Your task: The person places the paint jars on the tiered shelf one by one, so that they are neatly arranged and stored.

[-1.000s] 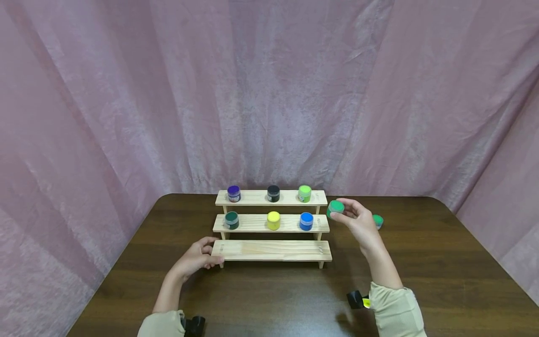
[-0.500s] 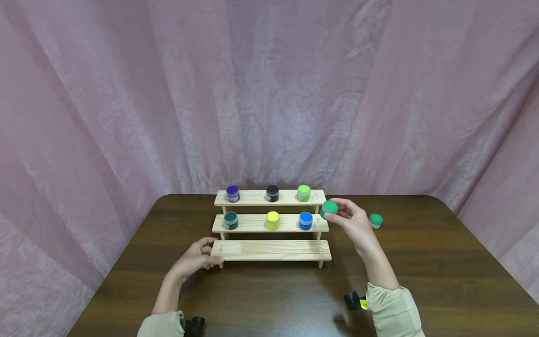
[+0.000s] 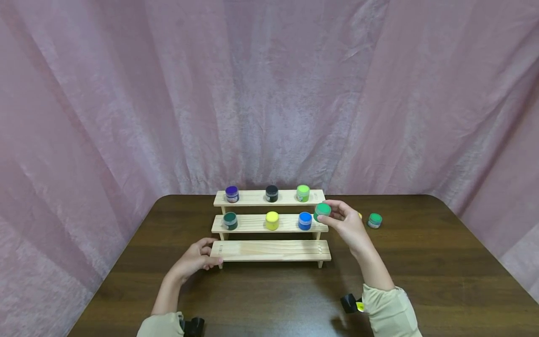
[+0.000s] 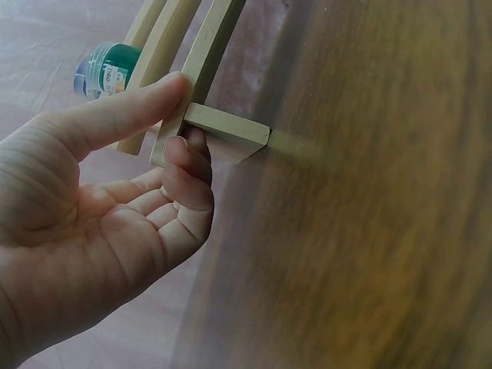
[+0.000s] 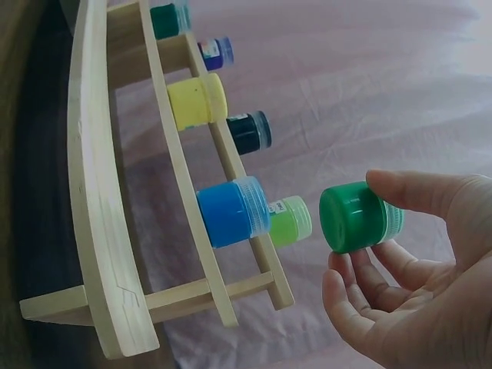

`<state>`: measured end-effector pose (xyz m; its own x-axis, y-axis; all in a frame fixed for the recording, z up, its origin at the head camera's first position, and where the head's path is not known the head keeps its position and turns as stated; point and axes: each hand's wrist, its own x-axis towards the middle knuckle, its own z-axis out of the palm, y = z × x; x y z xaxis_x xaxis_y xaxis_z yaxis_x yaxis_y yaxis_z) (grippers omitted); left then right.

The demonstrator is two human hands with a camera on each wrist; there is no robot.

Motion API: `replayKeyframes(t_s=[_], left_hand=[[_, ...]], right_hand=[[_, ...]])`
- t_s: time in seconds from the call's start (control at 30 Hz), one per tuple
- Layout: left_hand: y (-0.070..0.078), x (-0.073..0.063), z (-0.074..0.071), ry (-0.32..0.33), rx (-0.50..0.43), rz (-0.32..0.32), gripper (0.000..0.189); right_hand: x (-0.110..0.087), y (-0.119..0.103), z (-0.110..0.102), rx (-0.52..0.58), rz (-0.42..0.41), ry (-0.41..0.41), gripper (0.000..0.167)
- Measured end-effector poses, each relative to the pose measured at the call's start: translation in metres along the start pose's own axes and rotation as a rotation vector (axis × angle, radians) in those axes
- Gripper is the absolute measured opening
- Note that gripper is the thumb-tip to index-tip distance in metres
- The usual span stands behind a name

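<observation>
A three-tier wooden rack (image 3: pixel 269 251) stands on the table. My left hand (image 3: pixel 194 257) pinches the left end of its lowest tier, thumb on top and fingers curled beneath. Between thumb and fingertips, my right hand (image 3: pixel 348 226) holds a green paint jar (image 5: pixel 354 217) in the air, near the middle tier's right end and apart from the rack. On the middle tier sit a dark green jar (image 3: pixel 230 221), a yellow jar (image 3: pixel 272 221) and a blue jar (image 3: pixel 305 221). The top tier bears a purple jar (image 3: pixel 232 194), a black jar (image 3: pixel 271 194) and a light green jar (image 3: pixel 302 193).
Another green jar (image 3: pixel 375 221) stands on the brown table (image 3: pixel 421 262), right of my right hand. A small yellow thing (image 3: pixel 360 216) shows behind that hand, mostly hidden. A pink curtain (image 3: pixel 269 93) hangs behind the table.
My right hand has moved left with the green jar, from beside the rack to near the middle tier's right end. The left hand keeps its grip on the lowest tier.
</observation>
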<state>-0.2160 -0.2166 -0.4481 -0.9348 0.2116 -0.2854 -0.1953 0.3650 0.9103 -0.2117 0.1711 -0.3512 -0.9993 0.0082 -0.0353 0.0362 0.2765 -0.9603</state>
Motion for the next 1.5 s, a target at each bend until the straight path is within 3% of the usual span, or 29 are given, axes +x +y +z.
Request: replayKeyframes(t_s=[0.73,1.5], left_hand=[[0.003,0.0,-0.002,-0.001,0.0,0.007,0.075],[0.003,-0.001,-0.001,-0.004,-0.002,0.013,0.075]], right_hand=[[-0.004,-0.009,0.005,0.019,-0.059,-0.033,0.049],[-0.003,-0.017,0.035,0.012,-0.071,-0.101,0.048]])
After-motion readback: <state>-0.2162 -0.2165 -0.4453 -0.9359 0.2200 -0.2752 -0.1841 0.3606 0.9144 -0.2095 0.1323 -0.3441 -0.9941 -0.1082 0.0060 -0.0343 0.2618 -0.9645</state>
